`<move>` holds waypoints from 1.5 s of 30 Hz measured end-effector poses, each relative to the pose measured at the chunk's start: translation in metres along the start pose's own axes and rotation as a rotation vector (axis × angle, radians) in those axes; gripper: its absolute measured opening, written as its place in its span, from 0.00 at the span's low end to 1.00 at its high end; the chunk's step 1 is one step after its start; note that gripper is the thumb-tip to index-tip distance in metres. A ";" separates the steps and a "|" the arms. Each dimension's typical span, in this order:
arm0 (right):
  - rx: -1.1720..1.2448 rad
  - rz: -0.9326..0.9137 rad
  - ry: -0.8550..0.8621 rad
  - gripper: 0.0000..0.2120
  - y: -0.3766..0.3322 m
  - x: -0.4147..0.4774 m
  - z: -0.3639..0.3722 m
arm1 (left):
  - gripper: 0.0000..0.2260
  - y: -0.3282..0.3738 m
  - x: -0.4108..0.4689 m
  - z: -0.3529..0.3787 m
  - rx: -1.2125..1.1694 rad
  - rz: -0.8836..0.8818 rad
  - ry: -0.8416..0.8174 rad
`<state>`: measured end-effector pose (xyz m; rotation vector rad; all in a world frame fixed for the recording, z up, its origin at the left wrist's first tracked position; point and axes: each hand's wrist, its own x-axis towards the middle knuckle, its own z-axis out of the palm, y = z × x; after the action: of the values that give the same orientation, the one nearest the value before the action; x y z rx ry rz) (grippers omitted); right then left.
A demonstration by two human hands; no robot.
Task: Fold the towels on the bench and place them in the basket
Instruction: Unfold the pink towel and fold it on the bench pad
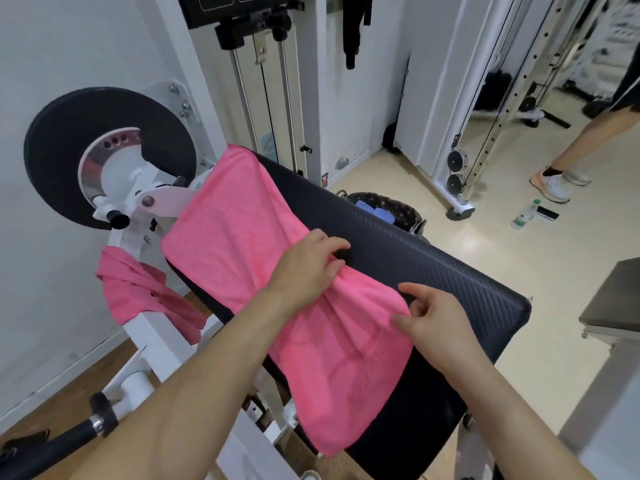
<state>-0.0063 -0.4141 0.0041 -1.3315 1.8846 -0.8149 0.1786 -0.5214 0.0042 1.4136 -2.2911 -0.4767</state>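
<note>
A pink towel (228,230) lies lengthwise along the black padded bench (433,261). My left hand (304,268) pinches the towel's right edge near its middle, bunching the cloth there. My right hand (433,323) rests on the same edge a little nearer to me, thumb and fingers closing on the fabric. A second pink towel (138,289) hangs crumpled over the white frame left of the bench. Beyond the bench's far side stands a dark basket (391,206) holding blue folded cloths.
A black weight plate (69,140) on a white machine arm stands to the left. A cable machine (263,81) rises behind the bench. Another person's legs (568,161) and a water bottle (524,214) are at the right. A grey seat (613,296) sits at the right edge.
</note>
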 end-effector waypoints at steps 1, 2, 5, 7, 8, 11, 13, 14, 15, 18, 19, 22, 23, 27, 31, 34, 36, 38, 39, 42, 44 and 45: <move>-0.067 -0.020 0.004 0.24 -0.001 0.001 -0.001 | 0.11 -0.004 0.007 0.004 0.028 0.017 -0.068; -0.119 -0.040 0.014 0.22 -0.002 0.003 -0.002 | 0.08 -0.008 0.012 0.007 0.043 0.043 -0.106; -0.174 -0.067 0.066 0.15 -0.004 0.004 -0.007 | 0.04 -0.015 0.019 0.010 0.018 0.080 -0.081; -0.195 -0.098 0.082 0.13 -0.004 0.005 -0.009 | 0.08 -0.017 0.024 0.009 -0.036 0.082 -0.069; -0.195 -0.108 0.079 0.13 -0.004 0.006 -0.009 | 0.09 -0.018 0.025 0.008 -0.046 0.095 -0.085; -0.038 -0.040 0.007 0.18 -0.006 0.007 -0.014 | 0.08 -0.017 0.031 0.008 -0.053 0.127 -0.066; 0.195 0.052 -0.098 0.26 -0.010 0.009 -0.019 | 0.08 -0.013 0.038 0.004 -0.122 0.130 0.061; 0.291 0.082 -0.132 0.28 -0.011 0.011 -0.021 | 0.08 -0.012 0.042 0.002 -0.148 0.159 0.095; 0.345 0.093 -0.148 0.28 -0.012 0.013 -0.023 | 0.08 -0.011 0.045 -0.001 -0.153 0.200 0.070; 0.432 0.088 -0.182 0.27 -0.010 0.018 -0.025 | 0.06 -0.018 0.045 -0.005 -0.082 0.251 -0.214; 0.480 0.093 -0.191 0.27 -0.008 0.020 -0.025 | 0.08 -0.023 0.043 -0.006 -0.063 0.236 -0.278; 0.629 0.116 -0.225 0.25 -0.003 0.022 -0.023 | 0.06 -0.032 0.040 -0.009 -0.085 0.208 -0.253; 0.688 0.128 -0.261 0.23 -0.003 0.023 -0.023 | 0.07 -0.033 0.041 -0.010 -0.096 0.202 -0.199; 0.675 0.153 -0.354 0.09 -0.008 0.023 -0.029 | 0.08 -0.025 0.052 -0.015 -0.180 0.209 0.000; 0.206 0.110 -0.198 0.15 -0.012 0.024 -0.035 | 0.09 -0.011 0.067 -0.010 -0.211 0.312 0.079; -0.237 -0.029 0.042 0.14 -0.012 0.031 -0.038 | 0.09 -0.005 0.078 0.002 -0.197 0.339 0.065; -0.324 -0.085 0.174 0.05 -0.013 0.036 -0.043 | 0.09 -0.003 0.086 0.007 -0.200 0.333 0.060; -0.340 -0.081 0.235 0.03 -0.010 0.042 -0.048 | 0.11 -0.001 0.091 0.010 -0.207 0.330 0.051; -0.330 -0.064 0.253 0.05 -0.007 0.045 -0.051 | 0.13 0.000 0.093 0.010 -0.209 0.327 0.044; -0.229 -0.001 0.237 0.08 0.000 0.057 -0.061 | 0.20 0.004 0.090 0.007 -0.206 0.313 0.053; -0.187 0.027 0.196 0.08 0.002 0.061 -0.069 | 0.20 0.007 0.076 0.005 -0.212 0.271 0.123; -0.198 0.030 0.193 0.08 0.003 0.063 -0.071 | 0.19 0.010 0.063 0.006 -0.221 0.235 0.160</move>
<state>-0.0808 -0.4657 0.0320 -1.3793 2.1792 -0.7814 0.1428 -0.5731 0.0141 1.0248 -2.1648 -0.5051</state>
